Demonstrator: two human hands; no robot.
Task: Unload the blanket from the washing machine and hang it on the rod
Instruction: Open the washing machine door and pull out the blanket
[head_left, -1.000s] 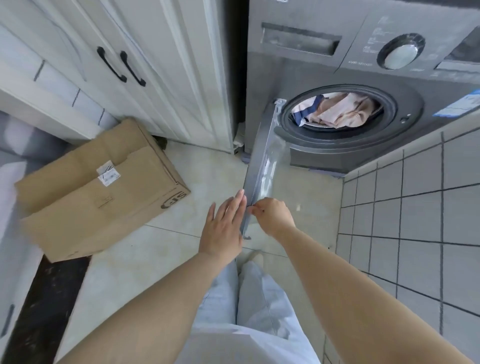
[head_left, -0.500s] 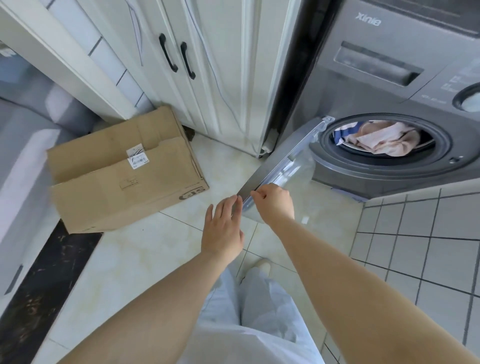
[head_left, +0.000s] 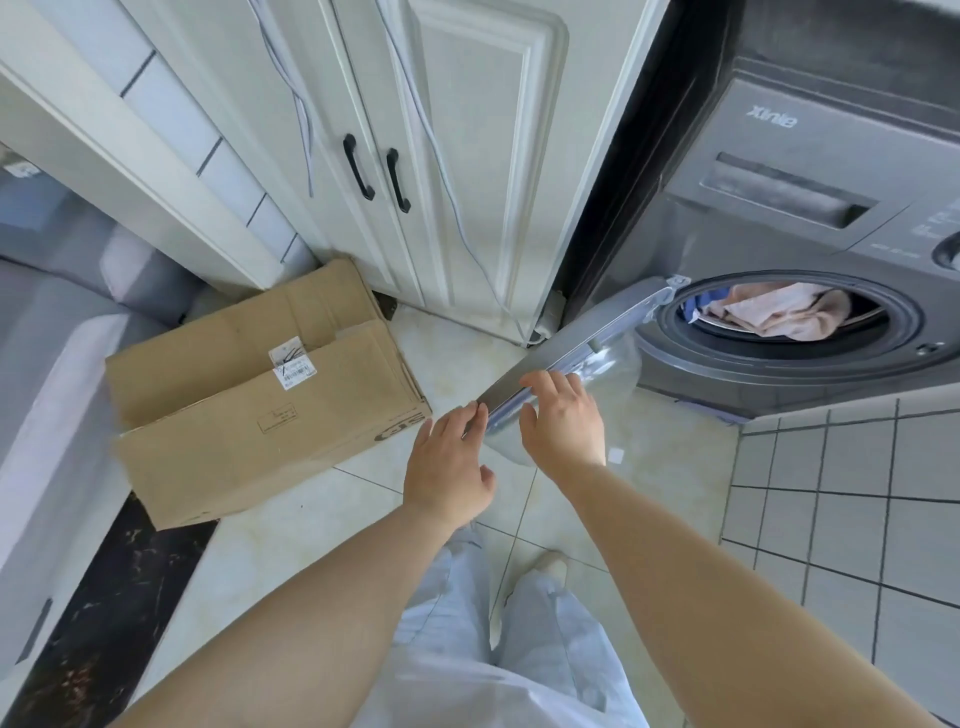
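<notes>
A grey front-loading washing machine (head_left: 810, 208) stands at the upper right with its round door (head_left: 582, 358) swung wide open to the left. Inside the drum lies a pink blanket (head_left: 779, 317) with a bit of blue cloth beside it. My right hand (head_left: 563, 421) rests on the free edge of the door, fingers curled over its rim. My left hand (head_left: 449, 462) is spread flat just left of that edge, fingertips touching the door. No rod is in view.
A large cardboard box (head_left: 260, 389) lies on the floor to the left, close to the door's swing. White cabinet doors (head_left: 415, 156) with black handles stand behind. A grey-tiled wall (head_left: 857, 493) rises on the right. My legs are below.
The door has swung further open to the left, both hands following its edge. My view has turned left, so the machine sits farther right in the frame.
</notes>
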